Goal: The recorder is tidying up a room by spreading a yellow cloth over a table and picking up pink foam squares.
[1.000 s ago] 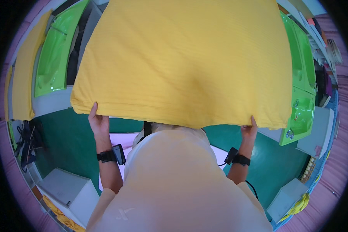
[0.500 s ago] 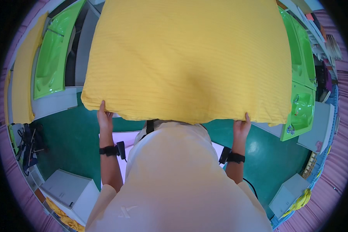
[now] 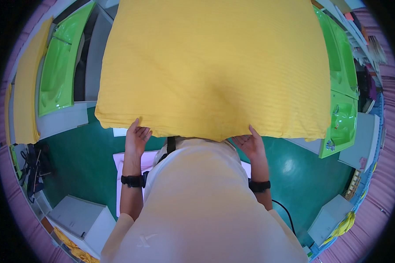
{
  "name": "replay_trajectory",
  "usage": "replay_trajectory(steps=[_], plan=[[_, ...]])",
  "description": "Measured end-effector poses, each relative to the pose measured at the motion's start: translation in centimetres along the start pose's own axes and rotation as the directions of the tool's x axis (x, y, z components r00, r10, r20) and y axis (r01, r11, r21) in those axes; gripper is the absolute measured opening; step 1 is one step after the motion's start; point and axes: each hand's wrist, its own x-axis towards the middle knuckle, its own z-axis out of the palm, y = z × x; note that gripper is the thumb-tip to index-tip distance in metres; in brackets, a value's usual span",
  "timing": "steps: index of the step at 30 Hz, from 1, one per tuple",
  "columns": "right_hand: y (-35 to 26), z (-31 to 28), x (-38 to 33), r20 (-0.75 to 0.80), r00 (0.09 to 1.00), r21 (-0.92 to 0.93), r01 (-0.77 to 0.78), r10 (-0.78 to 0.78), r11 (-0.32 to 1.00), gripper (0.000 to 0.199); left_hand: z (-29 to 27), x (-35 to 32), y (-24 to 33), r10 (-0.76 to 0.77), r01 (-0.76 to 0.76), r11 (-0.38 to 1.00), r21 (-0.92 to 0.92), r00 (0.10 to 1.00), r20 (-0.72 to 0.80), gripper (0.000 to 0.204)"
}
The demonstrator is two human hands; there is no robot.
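Bright, even overhead light; colours strong. Glare spot on green floor (image 3: 289, 166) at right. Soft shadow under yellow cloth (image 3: 215, 65) near edge. Heavy fisheye bend twd rim, dark vignette w/ purple fringe. Centre sharp, edges soft.

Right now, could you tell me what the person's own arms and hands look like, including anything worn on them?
Both forearms are bare, with no sleeves reaching them and no gloves. The left hand and the right hand each have a black band at the wrist, like a watch or tracker strap. The left band carries a small black block on its inner side.
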Motion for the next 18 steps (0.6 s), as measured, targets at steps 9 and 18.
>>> replay_trajectory(steps=[9,18], plan=[[1.4,-2.2,2.5,0.075,0.969,0.115,0.226,-0.236,0.967,0.04,3.6,-0.6,0.4,0.196,-0.1,0.946,-0.309,0.934,0.297,0.041],[1.8,-1.5,3.4,0.124,0.927,0.05,0.351,-0.354,0.935,0.045,2.7,1.1,0.7,0.18,-0.162,0.982,-0.094,0.954,0.24,0.037]])
